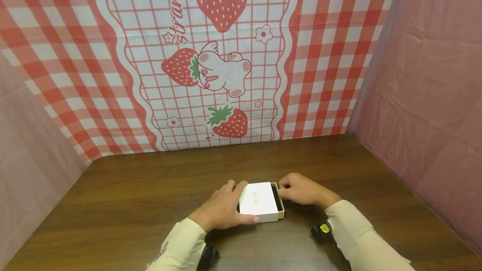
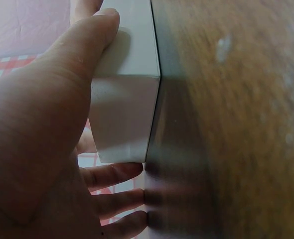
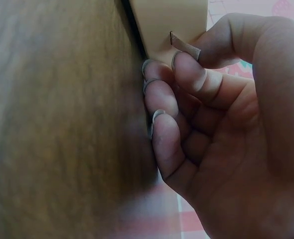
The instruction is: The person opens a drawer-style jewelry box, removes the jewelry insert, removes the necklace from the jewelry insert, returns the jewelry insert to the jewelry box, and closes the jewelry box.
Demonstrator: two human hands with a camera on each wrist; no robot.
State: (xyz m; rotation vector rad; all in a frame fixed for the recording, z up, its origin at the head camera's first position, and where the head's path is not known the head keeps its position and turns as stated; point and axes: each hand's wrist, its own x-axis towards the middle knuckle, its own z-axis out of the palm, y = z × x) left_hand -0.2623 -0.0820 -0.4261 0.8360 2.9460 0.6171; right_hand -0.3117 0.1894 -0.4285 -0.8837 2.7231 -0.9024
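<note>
A white drawer box [image 1: 258, 200] with small gold lettering on its top lies flat on the table, close in front of the person. Its tan inner drawer [image 1: 281, 213] sticks out a little on the right, showing a strip of black inside. My left hand [image 1: 220, 209] grips the white sleeve from the left, thumb along the near side and fingers toward the far side. At the drawer's right end, my right hand [image 1: 303, 189] pinches a short ribbon tab [image 3: 188, 49] between thumb and index finger. Its other fingers are curled, low by the tabletop.
The brown wooden table [image 1: 150, 191] ends at a red-and-white checked strawberry cloth [image 1: 316, 66] hung behind it. Pink cloth [image 1: 425, 95] hangs along the right side, and more stands on the left. Black straps with small devices [image 1: 321, 231] sit at the wrists.
</note>
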